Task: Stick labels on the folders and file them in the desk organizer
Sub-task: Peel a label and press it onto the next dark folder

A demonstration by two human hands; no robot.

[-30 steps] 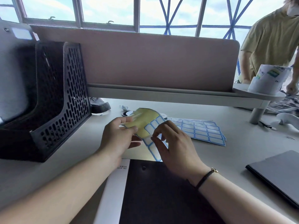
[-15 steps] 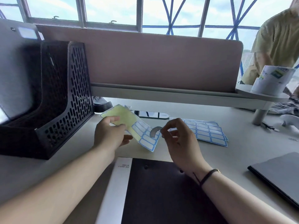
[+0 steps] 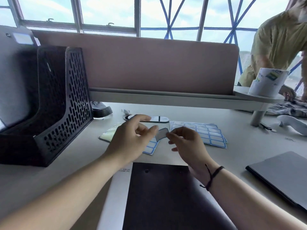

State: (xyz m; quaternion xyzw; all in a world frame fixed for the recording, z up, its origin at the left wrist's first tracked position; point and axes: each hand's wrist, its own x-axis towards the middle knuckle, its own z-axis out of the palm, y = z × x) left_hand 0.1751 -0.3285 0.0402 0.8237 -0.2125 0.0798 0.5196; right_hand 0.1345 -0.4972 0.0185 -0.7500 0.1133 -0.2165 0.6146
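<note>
**Grey label held between your two hands**

Grey and slightly curled, the peeled label sits in the air between your hands, above the desk. Your right hand pinches its right edge between thumb and forefinger, the other fingers loosely curled. Your left hand has its fingertips at the label's left edge, fingers relaxed and a little spread; whether they actually grip it, you cannot tell from this view.

Under your left hand lies the used label sheet, partly hidden, with its yellowish backing showing to the left. A fuller label sheet lies just right of your right hand. The dark folder with its white spine lies flat directly in front of you. The black perforated desk organizer stands at the left, with a grey folder already upright in it.
</note>
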